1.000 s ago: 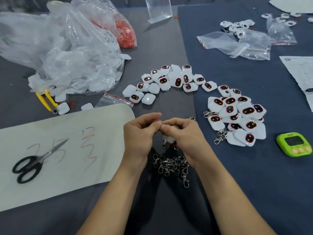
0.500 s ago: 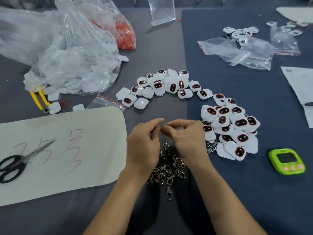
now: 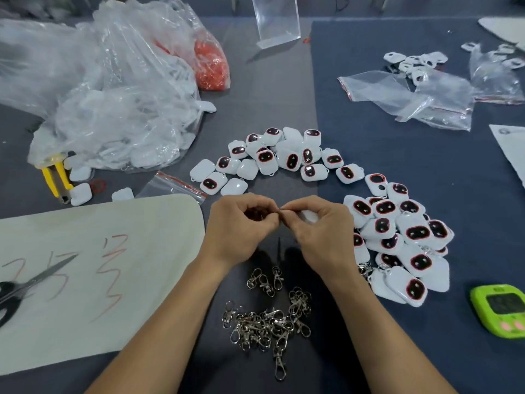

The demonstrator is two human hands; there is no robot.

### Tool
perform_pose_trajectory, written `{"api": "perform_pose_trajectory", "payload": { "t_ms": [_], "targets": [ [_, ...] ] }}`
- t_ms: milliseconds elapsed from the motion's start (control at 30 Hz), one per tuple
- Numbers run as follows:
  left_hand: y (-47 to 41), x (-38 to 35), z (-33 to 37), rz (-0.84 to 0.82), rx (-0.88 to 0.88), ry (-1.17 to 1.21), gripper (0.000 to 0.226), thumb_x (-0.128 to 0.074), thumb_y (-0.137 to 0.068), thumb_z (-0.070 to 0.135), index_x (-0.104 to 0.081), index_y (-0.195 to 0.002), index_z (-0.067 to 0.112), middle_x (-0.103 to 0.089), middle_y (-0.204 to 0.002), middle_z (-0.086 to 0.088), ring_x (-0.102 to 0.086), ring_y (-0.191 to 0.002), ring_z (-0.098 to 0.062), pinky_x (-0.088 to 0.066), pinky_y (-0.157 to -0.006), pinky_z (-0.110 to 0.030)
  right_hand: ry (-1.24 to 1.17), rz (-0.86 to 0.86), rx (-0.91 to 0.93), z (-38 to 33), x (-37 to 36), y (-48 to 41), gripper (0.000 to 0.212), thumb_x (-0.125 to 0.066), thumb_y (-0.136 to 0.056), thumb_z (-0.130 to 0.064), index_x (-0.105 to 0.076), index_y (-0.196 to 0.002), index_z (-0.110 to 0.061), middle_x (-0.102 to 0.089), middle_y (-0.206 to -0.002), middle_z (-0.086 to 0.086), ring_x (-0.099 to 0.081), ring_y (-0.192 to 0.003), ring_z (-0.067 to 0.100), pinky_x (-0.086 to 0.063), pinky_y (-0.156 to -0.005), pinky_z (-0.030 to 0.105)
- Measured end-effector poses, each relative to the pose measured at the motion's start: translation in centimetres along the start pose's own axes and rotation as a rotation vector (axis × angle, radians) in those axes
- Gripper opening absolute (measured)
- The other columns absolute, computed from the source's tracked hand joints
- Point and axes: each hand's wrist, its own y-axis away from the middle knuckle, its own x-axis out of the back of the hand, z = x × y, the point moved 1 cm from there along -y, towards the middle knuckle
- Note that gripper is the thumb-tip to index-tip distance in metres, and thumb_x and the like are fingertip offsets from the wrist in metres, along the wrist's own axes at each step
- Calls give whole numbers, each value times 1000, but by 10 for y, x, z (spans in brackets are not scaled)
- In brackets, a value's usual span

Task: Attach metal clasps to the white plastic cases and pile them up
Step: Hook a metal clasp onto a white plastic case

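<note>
**Clasp ring goes onto a case**

Steadying the white case (image 3: 308, 216) while working the ring through its loop should serve best. The right hand (image 3: 322, 233) curls round that case, which barely shows behind its fingers. The left hand (image 3: 241, 227) pinches something tiny, probably a clasp ring (image 3: 281, 213). The fingertips of both hands meet. Loose clasps (image 3: 268, 321) lie below them.

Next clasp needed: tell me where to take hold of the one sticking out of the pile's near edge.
Pinch the clasp by its oval hook end, coming from the near side. That end lies flat and free, pointing towards the person, while its far end meets the tangled pile. Pinch across the narrow sides and it should probably draw out cleanly.
</note>
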Motion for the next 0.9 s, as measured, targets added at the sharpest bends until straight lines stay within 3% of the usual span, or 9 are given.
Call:
{"api": "perform_pose_trajectory", "payload": {
  "t_ms": [100,200,300,400,533,667,733,800,900],
  "targets": [
    [-6,-4,-5,51,-59,22,10,-73,-70,23,-75,-70,33,-71,-70,14,-61,-61,-3,-46,-61,-14,-125,4,-64,6,-4,-1,15,-83,-80,-11,-81,-78,-26,-76,-75,-14,-72,-76,9,-55,-73,22],
    [-5,-11,-12,85,-5,113,17,-71,-70,16,-74,-65,32,-70,-66,14,-59,-59,-1,-44,-59,-14,-210,-49,-109,10,-4,-1,12,-82,-77,-14,-81,-77,-26,-77,-74,-8,-72,-73,11,-57,-70,27],
    [-2,-14,-16,81,44,161,16,-72,-71,15,-76,-67,30,-67,-60,15,-55,-54,2,-40,-55,-11,-236,-79,-114,10,-3,-1,16,-82,-76,-13,-81,-77,-29,-77,-73,-6,-72,-72,11,-55,-68,25],
    [-1,-8,-14,56,-11,124,13,-76,-73,17,-77,-71,29,-72,-67,14,-61,-59,1,-44,-59,-11,-251,-31,-111,8,-4,-1,11,-79,-74,-18,-80,-76,-29,-76,-74,-8,-72,-73,10,-55,-69,22],
    [1,-4,-11,15,-80,89,16,-78,-72,13,-78,-76,29,-74,-73,10,-66,-65,-6,-50,-65,-16,-214,-17,-62,7,-3,2,19,-80,-79,-6,-80,-76,-24,-76,-77,-11,-72,-76,8,-55,-73,20],
    [0,-2,-10,-44,-63,90,17,-77,-71,12,-80,-74,29,-74,-71,9,-63,-61,-6,-49,-62,-17,-146,-38,-14,7,1,4,29,-81,-80,-1,-79,-74,-29,-75,-76,-16,-72,-78,5,-52,-73,14],
    [0,-2,-10,-72,-35,90,16,-76,-69,13,-80,-74,29,-74,-70,7,-63,-60,-9,-52,-59,-24,-126,-55,13,7,3,4,29,-81,-81,-1,-79,-76,-29,-75,-76,-16,-71,-78,4,-50,-73,12],
    [2,-2,-9,-88,-6,87,17,-75,-67,15,-80,-72,30,-74,-68,5,-64,-60,-12,-52,-58,-30,-107,-78,35,7,4,5,24,-81,-82,-3,-81,-78,-26,-75,-77,-16,-72,-79,5,-51,-73,14],
    [2,-2,-9,-102,12,94,15,-72,-63,19,-78,-67,32,-71,-63,2,-59,-57,-10,-46,-55,-27,-105,-95,57,7,6,5,22,-82,-82,-4,-81,-79,-26,-75,-79,-15,-72,-80,7,-55,-74,19]
  ]
}}
